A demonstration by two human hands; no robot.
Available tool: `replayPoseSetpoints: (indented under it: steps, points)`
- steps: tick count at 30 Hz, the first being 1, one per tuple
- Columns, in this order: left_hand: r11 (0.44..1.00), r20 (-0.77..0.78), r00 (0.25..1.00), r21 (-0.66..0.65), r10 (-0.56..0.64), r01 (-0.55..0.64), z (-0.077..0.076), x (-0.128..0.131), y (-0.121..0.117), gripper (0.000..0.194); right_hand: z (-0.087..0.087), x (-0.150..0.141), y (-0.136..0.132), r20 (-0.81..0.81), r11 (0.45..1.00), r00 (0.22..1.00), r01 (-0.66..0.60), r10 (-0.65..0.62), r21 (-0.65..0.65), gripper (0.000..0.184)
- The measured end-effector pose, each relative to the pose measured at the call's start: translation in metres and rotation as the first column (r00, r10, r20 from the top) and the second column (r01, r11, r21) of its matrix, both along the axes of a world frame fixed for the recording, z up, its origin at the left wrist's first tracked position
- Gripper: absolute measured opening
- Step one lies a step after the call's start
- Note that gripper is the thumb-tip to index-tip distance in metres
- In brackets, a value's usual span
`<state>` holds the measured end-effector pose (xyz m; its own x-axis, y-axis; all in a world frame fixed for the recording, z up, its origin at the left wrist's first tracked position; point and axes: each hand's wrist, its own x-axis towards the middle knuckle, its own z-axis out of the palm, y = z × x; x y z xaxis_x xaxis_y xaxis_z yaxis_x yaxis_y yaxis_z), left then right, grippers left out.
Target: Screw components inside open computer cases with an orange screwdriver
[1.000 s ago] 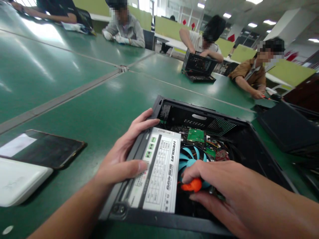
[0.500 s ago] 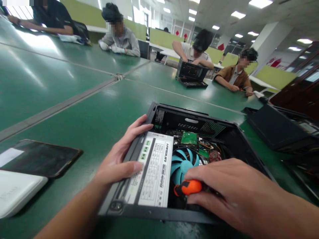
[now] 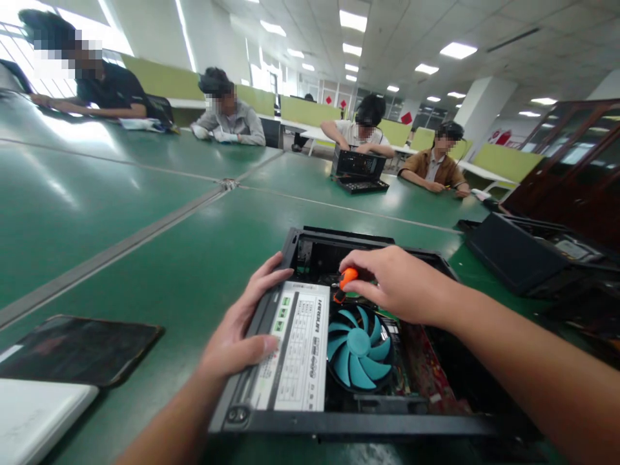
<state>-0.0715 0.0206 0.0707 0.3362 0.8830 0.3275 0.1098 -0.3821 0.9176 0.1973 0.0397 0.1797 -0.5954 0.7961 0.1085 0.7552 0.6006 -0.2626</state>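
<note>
An open black computer case (image 3: 387, 424) lies on the green table in front of me. My left hand (image 3: 237, 336) grips its left side, thumb on the labelled power supply (image 3: 295, 349) and fingers along the outer edge. In my right hand (image 3: 397, 284), thumb and fingers pinch the orange and black handle of a screwdriver (image 3: 349, 279). The hand is over the far part of the case, beyond the turquoise fan (image 3: 358, 343). The screwdriver's tip is hidden. A red circuit board (image 3: 431, 368) shows to the right of the fan.
To the left are a dark tablet-like slab (image 3: 87, 345) and a white box-like object (image 3: 43, 413). More black case parts (image 3: 513, 252) are on the right. Several people sit across the green table (image 3: 169, 258); one works at another open case (image 3: 361, 166).
My right hand has moved the screwdriver from the near side of the fan to its far side, uncovering the fan. My left hand keeps its grip. The head view has tilted up.
</note>
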Motion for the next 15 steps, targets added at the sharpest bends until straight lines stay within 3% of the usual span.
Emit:
replayPoseSetpoints:
  steps: [5,9,12,15]
  points:
    - [0.999,0.046,0.998,-0.013,-0.030,0.031,-0.002,-0.001,-0.002,0.076,-0.012,-0.001,0.008,-0.042,0.999,0.998,0.040,-0.040,-0.014,0.017]
    - [0.999,0.031,0.999,-0.002,-0.039,0.039,-0.006,-0.002,0.003,0.077,-0.024,0.005,0.014,-0.143,0.994,0.984,0.110,-0.110,-0.004,0.030]
    - [1.000,-0.007,1.000,0.013,-0.024,0.024,-0.009,-0.004,0.010,0.078,-0.037,0.006,0.019,-0.245,0.997,0.967,0.049,-0.064,-0.066,0.014]
    - [1.000,-0.086,0.996,0.016,-0.011,0.012,-0.002,-0.010,0.012,0.078,-0.035,0.008,0.018,-0.349,0.996,0.937,-0.012,-0.022,-0.094,0.021]
